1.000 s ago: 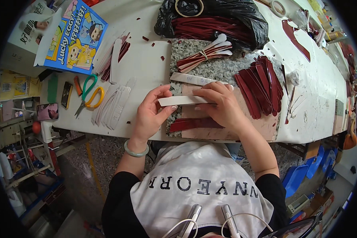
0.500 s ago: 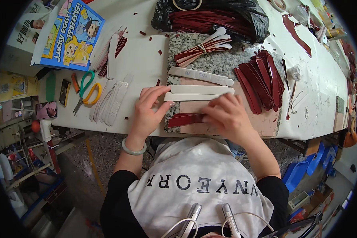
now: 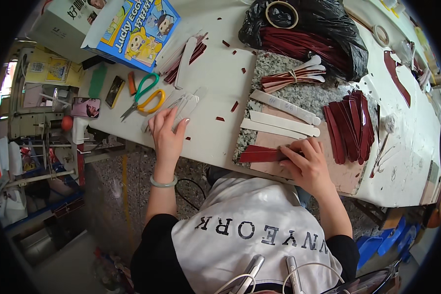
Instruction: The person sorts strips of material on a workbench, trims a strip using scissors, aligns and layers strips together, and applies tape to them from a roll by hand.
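Observation:
My left hand (image 3: 167, 131) is over a pile of thin white strips (image 3: 185, 102) at the left of the table, its fingers apart and the tips at the pile's near edge. My right hand (image 3: 307, 164) is bent over the right end of a dark red glossy strip (image 3: 259, 154), thumb and fingers closed on it; the held end is partly hidden. This strip lies on a pinkish board (image 3: 272, 169) on a speckled stone slab (image 3: 243, 131). Just beyond are two white strips (image 3: 279, 122) side by side and a marked off-white strip (image 3: 285, 107).
Dark red strips (image 3: 350, 127) are heaped right of the board. A tied bundle (image 3: 293, 77) and a black bag (image 3: 345, 41) of red strips lie farther back. Scissors (image 3: 144, 100), a phone (image 3: 86, 107) and a blue box (image 3: 137, 36) are at the left. Red scraps (image 3: 220, 118) dot the table.
My left hand has left the two white strips on the board and moved left to the white pile. My right hand stays at the red strip. The view has shifted left.

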The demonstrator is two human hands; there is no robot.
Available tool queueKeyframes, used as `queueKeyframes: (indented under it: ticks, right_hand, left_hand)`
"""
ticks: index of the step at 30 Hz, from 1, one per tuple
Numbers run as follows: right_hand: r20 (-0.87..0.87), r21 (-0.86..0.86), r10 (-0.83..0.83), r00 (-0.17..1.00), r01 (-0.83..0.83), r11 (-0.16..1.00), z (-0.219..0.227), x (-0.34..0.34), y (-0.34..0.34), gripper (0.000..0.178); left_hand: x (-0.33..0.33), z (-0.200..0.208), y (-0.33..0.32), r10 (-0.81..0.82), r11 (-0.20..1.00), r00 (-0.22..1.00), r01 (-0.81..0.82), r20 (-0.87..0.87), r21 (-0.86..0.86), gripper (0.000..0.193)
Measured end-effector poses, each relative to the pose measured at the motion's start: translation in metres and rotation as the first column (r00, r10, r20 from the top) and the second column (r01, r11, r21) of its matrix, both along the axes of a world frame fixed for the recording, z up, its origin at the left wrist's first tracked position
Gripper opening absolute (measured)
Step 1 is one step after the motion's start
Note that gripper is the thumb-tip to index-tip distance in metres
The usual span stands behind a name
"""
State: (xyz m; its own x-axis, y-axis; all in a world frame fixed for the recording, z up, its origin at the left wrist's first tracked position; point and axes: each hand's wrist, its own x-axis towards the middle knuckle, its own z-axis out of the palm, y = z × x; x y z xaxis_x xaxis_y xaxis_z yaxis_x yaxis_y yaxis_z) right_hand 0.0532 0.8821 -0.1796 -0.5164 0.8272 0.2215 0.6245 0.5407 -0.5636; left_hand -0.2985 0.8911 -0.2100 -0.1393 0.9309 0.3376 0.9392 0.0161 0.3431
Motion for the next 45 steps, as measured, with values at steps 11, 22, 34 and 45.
queueKeyframes:
  ticks: [11, 22, 34, 45]
  right_hand:
    - [-0.034, 0.033, -0.092, 0.995, 0.094, 0.995, -0.007, 0.000, -0.007, 0.036]
    - [-0.201, 0.008, -0.119, 0.972, 0.123, 0.992, -0.010, 0.007, -0.005, 0.038]
    - [-0.398, -0.142, -0.153, 0.904, 0.104, 0.984, 0.008, 0.025, -0.004, 0.032]
    - [-0.274, 0.083, -0.057, 0.960, 0.083, 0.993, 0.002, 0.023, -0.014, 0.035]
  left_hand:
    - [-0.002, -0.003, 0.005, -0.084, 0.995, 0.994, 0.079, 0.075, 0.065, 0.016]
    - [0.063, 0.041, 0.006, -0.098, 0.944, 0.642, 0.301, 0.760, -0.133, 0.015]
    - [0.126, 0.058, 0.019, -0.491, 0.613, 0.483, 0.783, 0.725, -0.106, 0.024]
    - [0.098, 0.038, -0.007, -0.647, 0.706, 0.648, 0.708, 0.402, -0.005, 0.029]
